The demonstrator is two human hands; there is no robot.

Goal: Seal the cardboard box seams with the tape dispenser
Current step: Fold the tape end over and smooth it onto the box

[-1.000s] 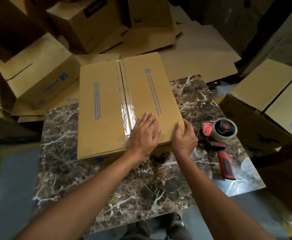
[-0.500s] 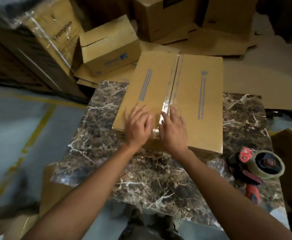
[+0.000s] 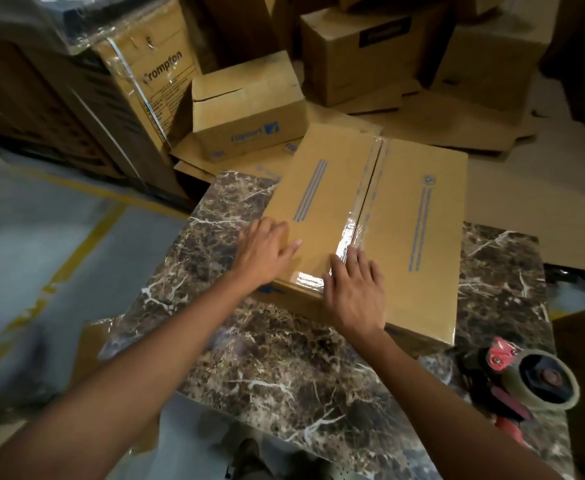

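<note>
Both hands, left hand [image 3: 265, 252] and right hand [image 3: 355, 292], press flat (grasping nothing, seemingly) on the taped box [image 3: 405, 216].

Single head view looks steeply down, close over the marble table [image 3: 267, 358]

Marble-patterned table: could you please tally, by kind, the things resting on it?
Flat brown cardboard box with taped centre seam: 1
Red and black tape dispenser: 1
Bare hands pressing on the box, left and right: 2
Total: 4
</note>
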